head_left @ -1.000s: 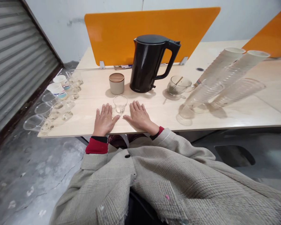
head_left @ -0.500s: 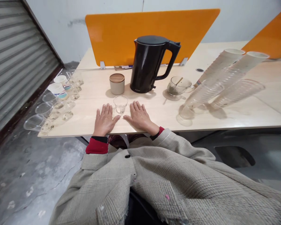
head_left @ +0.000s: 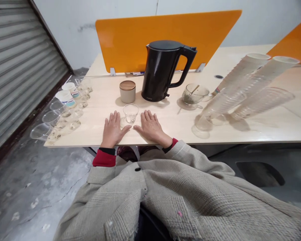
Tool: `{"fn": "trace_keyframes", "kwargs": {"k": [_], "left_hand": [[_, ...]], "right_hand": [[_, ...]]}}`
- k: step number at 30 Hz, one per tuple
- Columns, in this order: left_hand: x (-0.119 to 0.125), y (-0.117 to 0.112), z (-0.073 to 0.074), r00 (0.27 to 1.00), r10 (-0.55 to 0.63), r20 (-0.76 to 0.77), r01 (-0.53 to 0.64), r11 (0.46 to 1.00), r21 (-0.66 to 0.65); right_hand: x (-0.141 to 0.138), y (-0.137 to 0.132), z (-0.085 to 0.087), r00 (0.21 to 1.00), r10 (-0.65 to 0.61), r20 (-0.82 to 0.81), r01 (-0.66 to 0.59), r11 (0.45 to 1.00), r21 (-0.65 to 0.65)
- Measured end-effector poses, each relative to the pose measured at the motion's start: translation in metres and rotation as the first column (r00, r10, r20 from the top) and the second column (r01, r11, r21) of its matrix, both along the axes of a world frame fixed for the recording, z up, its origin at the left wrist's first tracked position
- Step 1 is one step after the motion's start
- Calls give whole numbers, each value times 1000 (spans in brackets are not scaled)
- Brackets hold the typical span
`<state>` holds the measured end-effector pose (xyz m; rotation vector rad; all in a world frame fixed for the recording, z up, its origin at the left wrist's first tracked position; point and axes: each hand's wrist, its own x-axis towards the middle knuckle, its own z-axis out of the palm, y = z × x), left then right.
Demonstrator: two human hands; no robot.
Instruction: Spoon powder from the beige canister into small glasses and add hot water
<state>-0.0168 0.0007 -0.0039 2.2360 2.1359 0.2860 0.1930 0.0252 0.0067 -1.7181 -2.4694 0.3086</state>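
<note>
My left hand [head_left: 113,130] lies flat on the pale wooden table [head_left: 170,132], fingers stretched out and holding nothing. Flat on the same tabletop, my right hand [head_left: 151,126] has its fingers together and its thumb out towards the left one. Just beyond the two thumbs stands a small clear plastic cup [head_left: 130,113] with a few dark bits at its bottom; neither hand visibly grips it. Behind that cup are a grey canister with a wooden lid [head_left: 127,92] and a black electric kettle [head_left: 163,72], its handle to the right.
A ribbed glass cup [head_left: 193,95] with a stick in it stands right of the kettle. Leaning stacks of plastic and paper cups [head_left: 230,97] are further right. Several cups [head_left: 50,118] line the left edge. An orange divider [head_left: 125,43] rises at the back.
The whole view has shifted slightly, so things appear a little further right and lower. Both hands stay flat on the table, and the cup between them has not visibly moved.
</note>
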Motion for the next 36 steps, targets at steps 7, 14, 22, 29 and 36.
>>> {"fn": "trace_keyframes", "kwargs": {"k": [7,14,22,29,36], "left_hand": [[20,23,-1,844,-46,535,5,997,79],[42,30,-9,542,-100,835,-59,986,156],[43,24,-2,611,-133,780,-80,970,228],[22,1,-5,719,-63,692,-246,908,339],[-65,-66,-5,726,270,632,-607,683,406]], "right_hand": [[1,2,-5,1000,4,11,-4,1000,-12],[3,2,-10,1000,16,19,-16,1000,10],[4,3,-16,999,23,33,-25,998,49],[7,5,-24,999,48,-7,-47,995,93],[6,1,-20,999,49,-15,-48,996,77]]}}
